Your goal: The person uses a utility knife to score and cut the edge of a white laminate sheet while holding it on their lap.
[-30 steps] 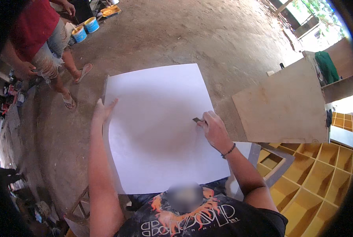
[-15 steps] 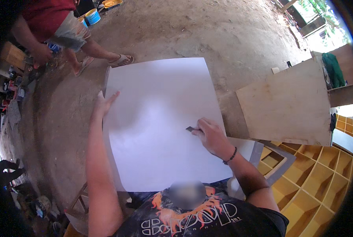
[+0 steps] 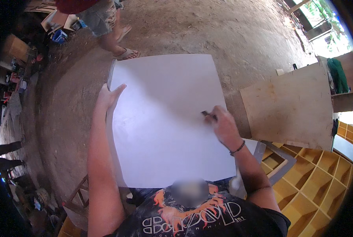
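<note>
A large white panel [image 3: 164, 146] lies in front of my body, one smooth broad face up. My left hand [image 3: 108, 96] grips its left edge near the far corner, thumb on the face and the other fingers hidden past the edge. Over the right half of the panel, my right hand [image 3: 227, 125] is closed around a small dark flat blade [image 3: 205, 113] whose tip points left. Slight blur and the fingers hide most of this tool, and I cannot tell whether its tip touches the surface.
To the right stands a pale wooden board [image 3: 289, 106]. Below it sits a yellow wooden grid of compartments [image 3: 314, 177]. Another person's sandaled foot [image 3: 127, 53] is close to the panel's far left corner. A blue bucket [image 3: 60, 36] stands farther back on the dirt floor [image 3: 176, 31].
My right hand with the blade has moved right and away from me across the panel. The other person has stepped to the right. My left hand keeps its hold.
</note>
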Demonstrator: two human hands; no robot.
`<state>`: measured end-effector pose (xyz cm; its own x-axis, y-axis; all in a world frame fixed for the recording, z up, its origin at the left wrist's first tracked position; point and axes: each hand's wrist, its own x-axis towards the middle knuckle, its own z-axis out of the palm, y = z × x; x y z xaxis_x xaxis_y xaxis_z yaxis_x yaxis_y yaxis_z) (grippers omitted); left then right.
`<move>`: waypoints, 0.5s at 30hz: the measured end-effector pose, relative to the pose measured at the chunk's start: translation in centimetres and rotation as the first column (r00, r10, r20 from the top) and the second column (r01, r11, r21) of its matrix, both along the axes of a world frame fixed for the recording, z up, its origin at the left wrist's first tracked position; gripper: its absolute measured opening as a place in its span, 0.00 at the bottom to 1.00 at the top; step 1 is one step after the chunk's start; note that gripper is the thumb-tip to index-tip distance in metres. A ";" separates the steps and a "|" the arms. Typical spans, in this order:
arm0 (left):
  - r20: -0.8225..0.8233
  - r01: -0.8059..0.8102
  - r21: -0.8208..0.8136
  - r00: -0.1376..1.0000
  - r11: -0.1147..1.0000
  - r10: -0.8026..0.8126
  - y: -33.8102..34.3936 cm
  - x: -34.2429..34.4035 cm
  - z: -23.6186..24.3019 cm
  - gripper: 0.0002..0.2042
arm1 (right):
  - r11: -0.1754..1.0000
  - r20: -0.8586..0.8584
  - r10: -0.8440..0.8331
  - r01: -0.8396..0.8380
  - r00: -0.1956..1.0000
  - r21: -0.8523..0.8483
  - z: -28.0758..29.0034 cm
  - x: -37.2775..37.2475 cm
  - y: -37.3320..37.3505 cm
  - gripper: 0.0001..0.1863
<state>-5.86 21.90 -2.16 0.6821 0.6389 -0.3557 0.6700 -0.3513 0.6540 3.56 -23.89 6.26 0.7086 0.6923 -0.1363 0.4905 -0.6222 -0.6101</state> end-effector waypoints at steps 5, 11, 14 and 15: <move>-0.023 -0.013 -0.012 1.000 1.000 0.013 0.6 0.2 -0.6 0.53 | 1.000 0.039 -0.015 0.015 0.999 0.001 0.1 -1.9 0.8 0.12; -0.114 -0.014 0.172 0.993 0.985 0.034 -0.2 0.9 -0.9 0.53 | 0.994 -0.009 0.108 -0.108 0.994 0.008 0.3 -1.1 1.9 0.13; -0.251 0.056 0.368 0.967 0.928 0.041 -2.8 2.4 -0.1 0.54 | 0.996 0.108 -0.069 0.064 0.992 0.056 -1.3 1.0 1.7 0.13; -0.260 0.212 0.463 0.961 0.861 -0.097 -3.8 2.5 0.0 0.54 | 0.992 0.098 -0.108 0.100 0.989 0.077 -1.5 1.3 2.0 0.12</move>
